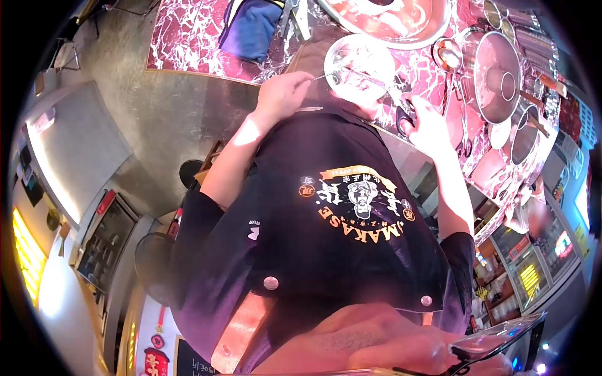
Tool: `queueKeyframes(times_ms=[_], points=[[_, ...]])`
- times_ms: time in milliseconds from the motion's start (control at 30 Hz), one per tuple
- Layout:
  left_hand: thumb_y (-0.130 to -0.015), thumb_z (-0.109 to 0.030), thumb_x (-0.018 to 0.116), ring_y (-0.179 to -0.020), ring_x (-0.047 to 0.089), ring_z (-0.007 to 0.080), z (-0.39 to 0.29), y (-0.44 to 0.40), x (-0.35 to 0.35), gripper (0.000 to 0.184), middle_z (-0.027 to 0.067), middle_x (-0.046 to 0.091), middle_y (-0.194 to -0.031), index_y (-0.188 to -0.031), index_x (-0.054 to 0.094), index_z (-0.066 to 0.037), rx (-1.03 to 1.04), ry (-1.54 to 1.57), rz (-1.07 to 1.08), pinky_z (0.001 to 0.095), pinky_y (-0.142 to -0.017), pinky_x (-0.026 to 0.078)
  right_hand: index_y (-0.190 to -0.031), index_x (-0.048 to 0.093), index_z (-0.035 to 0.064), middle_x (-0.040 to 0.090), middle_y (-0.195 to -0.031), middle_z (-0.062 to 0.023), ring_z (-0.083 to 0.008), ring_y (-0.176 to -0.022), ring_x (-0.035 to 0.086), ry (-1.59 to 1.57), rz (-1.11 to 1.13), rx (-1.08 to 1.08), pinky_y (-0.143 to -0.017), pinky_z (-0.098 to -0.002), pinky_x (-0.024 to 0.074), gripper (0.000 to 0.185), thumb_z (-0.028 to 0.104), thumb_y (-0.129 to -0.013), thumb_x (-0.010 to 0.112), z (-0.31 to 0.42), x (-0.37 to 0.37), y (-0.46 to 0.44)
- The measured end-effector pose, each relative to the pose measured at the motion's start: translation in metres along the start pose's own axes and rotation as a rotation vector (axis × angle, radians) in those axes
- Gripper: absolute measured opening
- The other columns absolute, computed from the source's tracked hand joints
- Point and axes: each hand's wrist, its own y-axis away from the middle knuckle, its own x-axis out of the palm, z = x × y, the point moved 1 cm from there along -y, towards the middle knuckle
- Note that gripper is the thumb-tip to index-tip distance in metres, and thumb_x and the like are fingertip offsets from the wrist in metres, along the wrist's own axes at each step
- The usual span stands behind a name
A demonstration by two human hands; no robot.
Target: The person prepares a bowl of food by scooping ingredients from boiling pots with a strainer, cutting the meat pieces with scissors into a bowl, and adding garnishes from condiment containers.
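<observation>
My left hand [283, 97] is closed around the end of a thin metal utensil [323, 76], whose tip reaches the near left side of a white bowl [328, 57]. Pale, wet-looking pieces [360, 67] lie in the bowl; glare hides what they are. Dark-handled scissors [404, 118] are in my right hand [429, 128], their blades pointing up toward the bowl's right edge. Whether the blades touch anything in it, I cannot tell. Both hands are just above the table's near edge, in front of my black apron [301, 188].
Behind the bowl stands a large metal basin [401, 44] with reddish contents. A ladle [447, 55], a deep metal pot [486, 56] and more scissors [464, 147] are on the right. A blue cloth bag [251, 28] lies on the marbled table [182, 44] at left.
</observation>
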Motion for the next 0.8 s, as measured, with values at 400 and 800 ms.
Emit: queueKeyframes(times_ms=[400,800], points=[[-0.094,-0.017,0.063,-0.065,0.059,0.0078,0.045,0.008,-0.041,0.02,0.0053,0.066,-0.071,-0.108,0.071,-0.004,-0.19,0.288,-0.271,0.0252,-0.06,0.047,-0.129,0.056,0.0091,0.066,-0.108,-0.0162,-0.0288,-0.093,0.068,-0.217,0.12,0.065,-0.084,-0.0353,0.0524,0.054,0.003,-0.077,0.069,-0.015,-0.074,0.003],[-0.096,-0.012,0.062,-0.066,0.05,0.0034,0.018,-0.007,-0.032,0.02,-0.0018,0.059,-0.071,-0.11,0.07,0.0,-0.3,0.25,-0.2,0.0208,-0.058,0.042,-0.119,0.06,0.0047,0.069,-0.099,-0.02,-0.0316,-0.095,0.068,-0.008,0.149,-0.085,-0.086,-0.04,0.0509,0.047,0.027,-0.079,0.07,-0.066,0.007,-0.231]])
